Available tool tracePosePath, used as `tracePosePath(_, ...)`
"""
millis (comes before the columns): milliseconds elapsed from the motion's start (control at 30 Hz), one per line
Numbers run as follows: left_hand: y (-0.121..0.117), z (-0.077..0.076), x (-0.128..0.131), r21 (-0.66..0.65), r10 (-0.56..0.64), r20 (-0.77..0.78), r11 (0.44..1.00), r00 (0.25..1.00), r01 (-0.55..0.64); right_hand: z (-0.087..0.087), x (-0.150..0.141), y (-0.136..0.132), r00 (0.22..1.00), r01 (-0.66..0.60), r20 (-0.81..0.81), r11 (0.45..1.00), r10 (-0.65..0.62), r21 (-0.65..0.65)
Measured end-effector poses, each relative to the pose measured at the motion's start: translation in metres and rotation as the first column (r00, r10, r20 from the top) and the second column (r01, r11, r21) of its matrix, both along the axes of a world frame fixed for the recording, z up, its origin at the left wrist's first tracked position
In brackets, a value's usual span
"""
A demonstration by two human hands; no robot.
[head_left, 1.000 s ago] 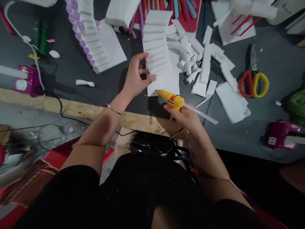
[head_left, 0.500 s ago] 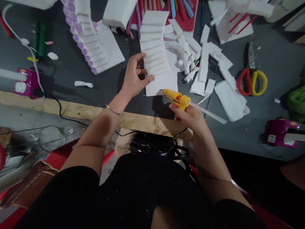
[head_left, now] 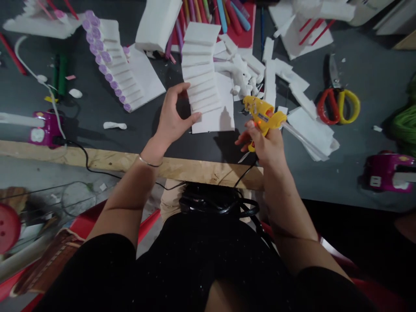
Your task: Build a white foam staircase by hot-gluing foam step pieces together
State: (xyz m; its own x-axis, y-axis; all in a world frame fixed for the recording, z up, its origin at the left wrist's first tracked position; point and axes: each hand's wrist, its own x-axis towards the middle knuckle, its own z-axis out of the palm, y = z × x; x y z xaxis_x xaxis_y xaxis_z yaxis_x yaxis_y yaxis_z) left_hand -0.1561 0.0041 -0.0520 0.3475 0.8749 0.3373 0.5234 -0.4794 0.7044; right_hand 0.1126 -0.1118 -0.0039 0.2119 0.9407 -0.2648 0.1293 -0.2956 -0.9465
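Observation:
A white staircase model (head_left: pixel 203 76) with several steps stands on a white sheet (head_left: pixel 227 106) in front of me. My left hand (head_left: pixel 171 112) is at its left side, thumb and forefinger spread apart. The fingertips rest at the edge of the lower steps; the other fingers are mostly hidden. In my right hand (head_left: pixel 264 141) is a yellow glue gun (head_left: pixel 261 112), gripped by its handle. Its nozzle points left, above the table to the right of the staircase. A clear glue stick (head_left: pixel 307 141) sticks out of its back end.
A second white staircase (head_left: pixel 120 65) with purple rolled discs stands at left. White foam scraps (head_left: pixel 242 76) and offcuts lie behind the glue gun. Scissors (head_left: pixel 338 104) with red and yellow handles lie at right. Purple power blocks (head_left: pixel 48 128) sit on either side; a black cord hangs below the glue gun.
My right hand has drawn the glue gun up and to the right, away from the sheet below the steps. My left hand stays beside the staircase. The view has shifted slightly.

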Motion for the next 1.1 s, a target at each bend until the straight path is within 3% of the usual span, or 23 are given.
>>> tracePosePath(167, -0.016, 0.02, -0.014, -0.038, 0.008, -0.135, 0.999, 0.991, -0.013, -0.009, -0.003, 0.008, 0.996, -0.051, -0.076, 0.998, 0.053, 0.025)
tracePosePath(433, -0.016, 0.005, -0.017, -0.017, -0.073, -0.212, 0.997, 0.975, 0.071, -0.016, -0.019, 0.015, 0.991, -0.054, -0.122, 0.996, 0.062, 0.065)
tracePosePath(700, -0.015, 0.005, -0.018, -0.016, -0.08, -0.245, 0.997, 0.966, 0.079, -0.022, -0.022, 0.013, 0.994, -0.023, -0.103, 0.998, 0.03, 0.063)
tracePosePath(1100, -0.013, 0.001, -0.019, -0.02, -0.064, -0.233, 0.998, 0.97, 0.061, -0.015, -0.023, 0.013, 0.994, -0.016, -0.109, 0.998, 0.023, 0.063)
